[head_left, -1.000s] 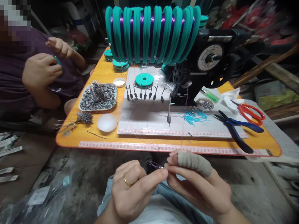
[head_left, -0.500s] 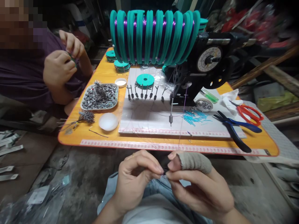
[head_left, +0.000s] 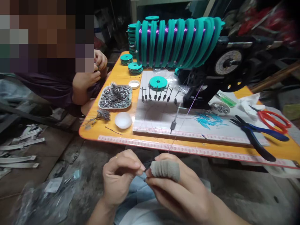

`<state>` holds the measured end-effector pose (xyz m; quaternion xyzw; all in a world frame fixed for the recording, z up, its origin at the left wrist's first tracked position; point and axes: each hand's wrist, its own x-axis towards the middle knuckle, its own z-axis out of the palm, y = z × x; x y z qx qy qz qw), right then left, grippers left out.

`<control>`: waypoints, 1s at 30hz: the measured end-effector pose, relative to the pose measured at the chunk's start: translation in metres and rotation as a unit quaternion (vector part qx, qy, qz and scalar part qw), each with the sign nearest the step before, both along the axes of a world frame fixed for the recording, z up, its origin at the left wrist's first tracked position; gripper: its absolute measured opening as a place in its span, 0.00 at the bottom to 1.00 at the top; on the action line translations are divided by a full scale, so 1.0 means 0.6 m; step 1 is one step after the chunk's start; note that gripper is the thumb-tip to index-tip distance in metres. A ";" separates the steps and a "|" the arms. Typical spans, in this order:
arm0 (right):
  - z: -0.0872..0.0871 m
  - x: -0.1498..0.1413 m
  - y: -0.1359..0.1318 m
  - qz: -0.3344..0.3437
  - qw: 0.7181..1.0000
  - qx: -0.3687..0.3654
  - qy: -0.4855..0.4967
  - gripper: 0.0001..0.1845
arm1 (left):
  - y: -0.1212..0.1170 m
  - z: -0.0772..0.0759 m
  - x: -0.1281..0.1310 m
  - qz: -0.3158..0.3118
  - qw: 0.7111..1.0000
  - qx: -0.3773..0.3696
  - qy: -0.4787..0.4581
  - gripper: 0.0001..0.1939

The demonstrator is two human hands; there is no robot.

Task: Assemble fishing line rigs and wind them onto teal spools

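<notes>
My left hand [head_left: 123,176] is closed in a pinch over my lap, thumb and forefinger meeting at their tips. Close beside it, my right hand [head_left: 180,190] pinches too, with a grey sleeve [head_left: 165,170] around one finger. A thin purple line [head_left: 195,97] runs down from the black machine [head_left: 199,90] to the fingers of my right hand. Between the two sets of fingertips the line's end is too small to make out. Just beyond my hands, a dark sinker [head_left: 173,125] hangs over the white board [head_left: 159,117].
Teal spools [head_left: 178,42] of purple line top the machine. On the table are a sinker tray [head_left: 114,107], white dish [head_left: 123,120], blue-handled pliers [head_left: 253,134], red scissors [head_left: 274,120], blue tube pieces [head_left: 211,120] and a measuring tape [head_left: 140,143]. A co-worker's hands [head_left: 89,78] are at left.
The view has swung left, so the table sits farther right in the picture. My hands have drawn closer together, and my right hand's sleeved finger now bends toward the left fingertips.
</notes>
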<state>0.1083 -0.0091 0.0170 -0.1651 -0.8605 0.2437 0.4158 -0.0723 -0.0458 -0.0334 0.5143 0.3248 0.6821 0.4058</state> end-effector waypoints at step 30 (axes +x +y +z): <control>-0.059 0.034 -0.009 -0.243 0.929 -0.243 0.134 0.11 | 0.006 0.004 0.117 0.008 0.985 -0.172 -0.021 0.12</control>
